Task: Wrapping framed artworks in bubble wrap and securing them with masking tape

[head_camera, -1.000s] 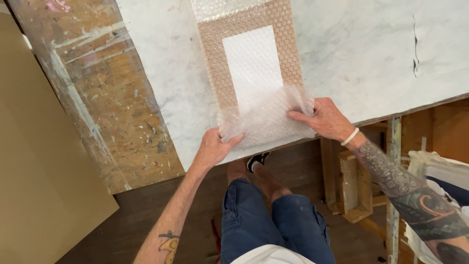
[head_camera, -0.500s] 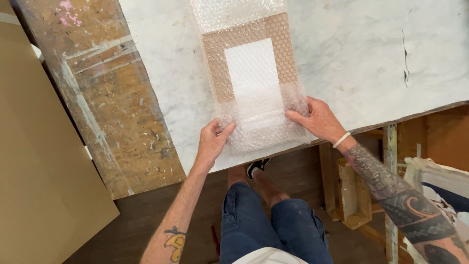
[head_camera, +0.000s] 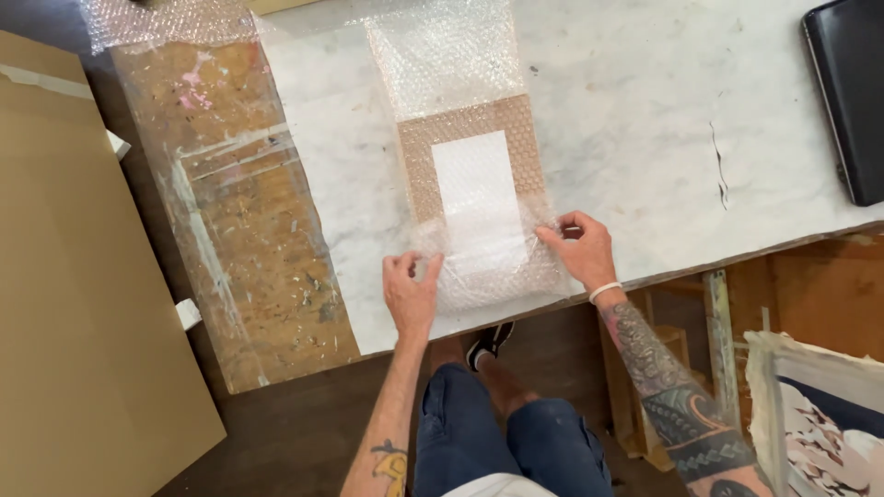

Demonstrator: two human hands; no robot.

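A flat brown rectangle with a white panel [head_camera: 474, 179] lies on the white marble tabletop [head_camera: 635, 138], wrapped in clear bubble wrap [head_camera: 451, 64] that runs away from me. The near end of the wrap is folded up over the piece's lower edge. My left hand [head_camera: 410, 293] pinches the folded wrap at its left corner. My right hand [head_camera: 580, 248], with a white band at the wrist, pinches it at the right corner.
A black flat case [head_camera: 847, 92] lies at the table's far right. A paint-stained brown board under clear film [head_camera: 244, 212] adjoins the marble on the left. Large cardboard sheets [head_camera: 83, 304] stand at the left. A printed picture [head_camera: 829, 423] leans at lower right.
The near flap of bubble wrap has been drawn further up over the brown piece, both hands moving with it. The view has shifted, showing more of the table.
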